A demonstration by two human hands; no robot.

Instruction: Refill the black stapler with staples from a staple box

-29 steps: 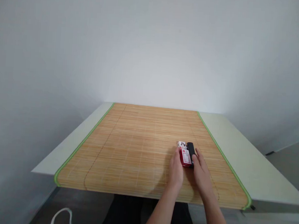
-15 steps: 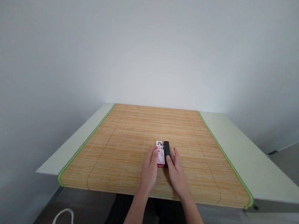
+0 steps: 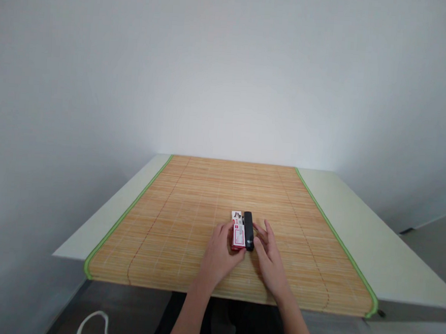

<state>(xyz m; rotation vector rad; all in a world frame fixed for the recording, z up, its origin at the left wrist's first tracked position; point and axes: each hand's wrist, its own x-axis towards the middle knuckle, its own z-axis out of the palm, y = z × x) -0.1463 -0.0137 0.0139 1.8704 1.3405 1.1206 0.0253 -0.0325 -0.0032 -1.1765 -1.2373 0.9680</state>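
The left hand point(image 3: 217, 256) fingers clasp the box point(image 3: 238, 235); right hand point(image 3: 271, 259) seemingly touches.

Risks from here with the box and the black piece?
1. The left hand pinches only the near end of the red and white box; lifted so, it may tip.
2. The black bar lies flush against the box, so moving one may drag the other.
3. The right hand is open with fingers spread beside the bar; a loose grip might let it slide on the bamboo mat.

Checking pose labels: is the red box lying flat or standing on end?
Lying flat: the red box shows its broad printed face upward on the bamboo mat, beside the black bar.
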